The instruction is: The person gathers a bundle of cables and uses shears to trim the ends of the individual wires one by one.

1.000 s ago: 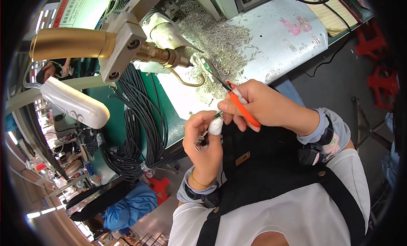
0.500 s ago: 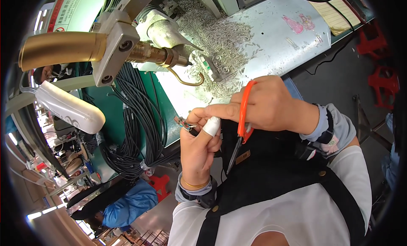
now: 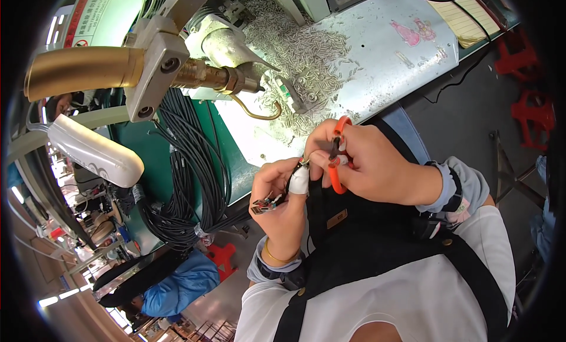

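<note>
My left hand is closed on a black cable; a white cover wraps its thumb. Small connector pieces with coloured wires stick out at that hand's outer side. A stripped cable end with thin wires shows above the covered thumb. My right hand is closed around orange-handled scissors, its fingertips almost at the stripped end. The dark scissor blades are mostly hidden and blurred, so I cannot tell whether they touch the wires.
A soldering machine's brass-coloured arm and tip reach over a pale work plate strewn with small metallic bits. Black cable bundles lie at left by a white lamp. Red stools stand at right; a person in blue is lower left.
The scissors have turned from hanging blades-down to pointing toward my left hand. My right hand has lowered slightly. My left hand has rotated, bringing the stripped wire end up and the connector pieces down.
</note>
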The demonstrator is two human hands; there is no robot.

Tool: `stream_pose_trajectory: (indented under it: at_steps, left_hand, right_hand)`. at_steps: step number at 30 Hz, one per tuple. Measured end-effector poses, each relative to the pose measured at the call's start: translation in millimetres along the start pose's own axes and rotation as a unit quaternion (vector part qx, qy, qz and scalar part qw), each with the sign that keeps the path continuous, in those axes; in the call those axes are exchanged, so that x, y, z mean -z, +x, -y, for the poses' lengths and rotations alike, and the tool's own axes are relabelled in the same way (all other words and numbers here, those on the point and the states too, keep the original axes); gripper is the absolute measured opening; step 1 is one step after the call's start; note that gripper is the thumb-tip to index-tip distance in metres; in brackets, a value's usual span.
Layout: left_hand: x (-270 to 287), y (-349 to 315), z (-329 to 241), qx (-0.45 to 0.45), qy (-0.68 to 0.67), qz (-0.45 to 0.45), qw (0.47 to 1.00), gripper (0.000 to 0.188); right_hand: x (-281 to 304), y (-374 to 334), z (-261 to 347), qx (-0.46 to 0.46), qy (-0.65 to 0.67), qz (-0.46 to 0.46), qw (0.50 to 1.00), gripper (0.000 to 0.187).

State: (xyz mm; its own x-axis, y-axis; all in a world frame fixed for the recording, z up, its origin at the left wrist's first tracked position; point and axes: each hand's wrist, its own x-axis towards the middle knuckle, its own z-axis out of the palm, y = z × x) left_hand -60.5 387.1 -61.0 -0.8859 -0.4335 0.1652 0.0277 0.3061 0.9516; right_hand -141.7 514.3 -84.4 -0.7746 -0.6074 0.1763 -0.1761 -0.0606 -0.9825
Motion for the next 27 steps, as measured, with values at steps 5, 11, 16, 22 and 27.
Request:
stream_pose_trajectory:
  at_steps: [5, 11, 16, 22, 27]
  left_hand:
    - [5.3, 2.0, 1.8, 0.116, -0.132, 0.0, 0.984, 0.015]
    - [7.1, 2.1, 0.6, 0.128, -0.195, -0.018, 0.972, 0.016]
    - [0.8, 3.8, 2.3, 0.08, -0.128, -0.036, 0.988, 0.012]
    - [3.4, 6.3, -1.2, 0.111, -0.139, -0.032, 0.983, 0.016]
    - [7.0, 30.1, 1.2, 0.221, -0.167, 0.035, 0.96, 0.014]
  right_hand:
    - [-0.9, -2.0, -0.7, -0.138, 0.132, 0.018, 0.981, 0.014]
    - [14.1, -2.7, 8.1, -0.038, -0.203, 0.079, 0.975, 0.029]
    - [5.8, -6.0, 6.2, -0.083, -0.252, 0.087, 0.96, 0.037]
    - [-0.4, -10.1, -8.5, -0.035, -0.249, 0.058, 0.966, 0.034]
    - [2.7, -9.8, -17.4, -0.083, -0.076, 0.094, 0.989, 0.029]
